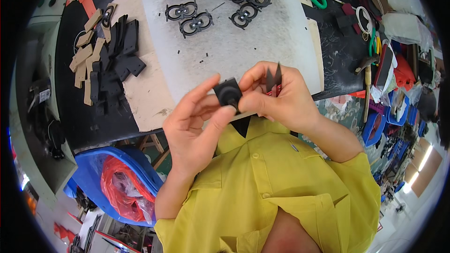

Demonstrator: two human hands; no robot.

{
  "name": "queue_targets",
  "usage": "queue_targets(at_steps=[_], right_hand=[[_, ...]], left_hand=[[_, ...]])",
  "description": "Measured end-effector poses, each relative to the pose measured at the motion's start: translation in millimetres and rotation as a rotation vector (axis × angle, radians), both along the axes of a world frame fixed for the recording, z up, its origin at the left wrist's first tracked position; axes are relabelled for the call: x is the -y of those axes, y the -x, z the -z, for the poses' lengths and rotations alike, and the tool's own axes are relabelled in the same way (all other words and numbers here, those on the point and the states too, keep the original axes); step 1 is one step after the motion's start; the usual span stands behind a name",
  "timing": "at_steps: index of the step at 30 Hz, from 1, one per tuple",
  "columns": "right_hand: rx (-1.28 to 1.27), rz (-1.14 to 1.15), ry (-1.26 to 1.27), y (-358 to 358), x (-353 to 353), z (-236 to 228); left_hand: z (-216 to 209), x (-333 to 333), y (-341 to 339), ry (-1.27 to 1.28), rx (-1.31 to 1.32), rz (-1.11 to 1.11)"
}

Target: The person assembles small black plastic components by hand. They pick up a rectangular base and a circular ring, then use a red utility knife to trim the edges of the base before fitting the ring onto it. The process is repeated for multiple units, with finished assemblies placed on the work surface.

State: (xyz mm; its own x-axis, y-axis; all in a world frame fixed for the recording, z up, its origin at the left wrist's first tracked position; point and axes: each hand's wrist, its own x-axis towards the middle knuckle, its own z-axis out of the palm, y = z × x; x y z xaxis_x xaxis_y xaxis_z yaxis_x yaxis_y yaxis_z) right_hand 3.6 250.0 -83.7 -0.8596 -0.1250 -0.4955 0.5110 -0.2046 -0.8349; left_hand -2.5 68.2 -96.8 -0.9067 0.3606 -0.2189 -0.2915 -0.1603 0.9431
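Black square piece (227, 92), just one, is pinched by left hand (190, 129) and right hand (293, 103).

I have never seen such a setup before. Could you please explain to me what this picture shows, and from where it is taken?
There is no robot here: a person works with two bare hands. A wide fisheye camera on the person's head looks down, so straight edges appear bent. The left hand and right hand together hold a black square piece with a round raised middle. The right hand also holds pointed scissors. On the table beyond lies a whitish sheet with black double-ring parts; to its left are black strips and brown strips.
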Motion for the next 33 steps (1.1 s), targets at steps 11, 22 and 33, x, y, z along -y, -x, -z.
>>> queue_targets(at_steps=[11,22,33], right_hand=[[0.235,-0.041,0.2,10.3,-1.1,4.6],[-1.383,-0.26,-0.852,4.1,-15.9,17.4],[-0.164,-0.143,-0.205,2.2,-8.0,-0.4]], left_hand=[[-2.8,-7.3,18.8,-0.029,0.286,-0.111],[-5.3,9.0,25.0,-0.263,0.672,0.048],[-5.8,-2.9,10.3,0.037,0.337,0.008]])
